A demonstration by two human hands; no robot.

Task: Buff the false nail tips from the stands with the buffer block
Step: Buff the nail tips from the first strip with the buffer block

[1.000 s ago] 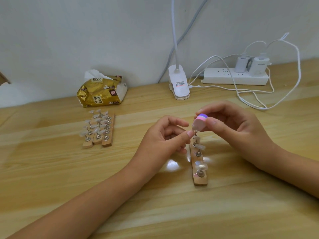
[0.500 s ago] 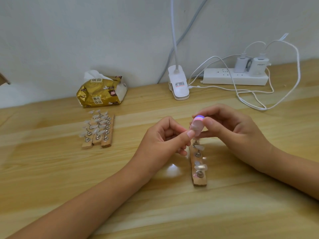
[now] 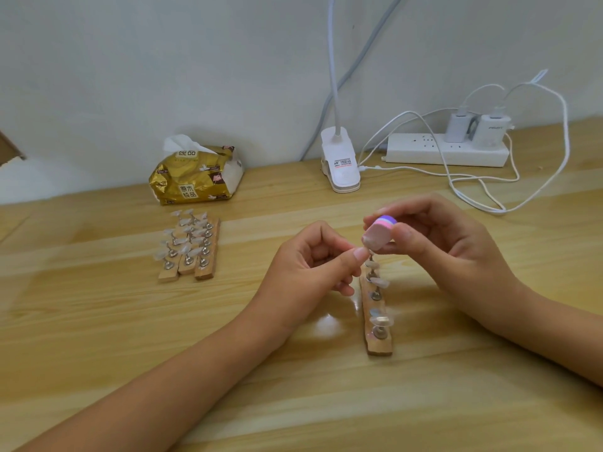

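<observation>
Midway, seemingly: pink-and-purple striped buffer block [image 3: 380,233] pinched in right hand [image 3: 440,243] at frame centre, pressed on clear false nail tip [image 3: 364,239] gripped by left hand [image 3: 310,265]. Single wooden stand strip [image 3: 378,316] below; three more wooden strips [image 3: 189,252] centre-left, buffed or not unclear.

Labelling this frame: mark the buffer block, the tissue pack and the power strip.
buffer block [image 3: 378,235]: head view, pale pink side face.
tissue pack [image 3: 192,182]: head view, gold front wrapper.
power strip [image 3: 437,154]: head view, white top, left of the chargers.
</observation>
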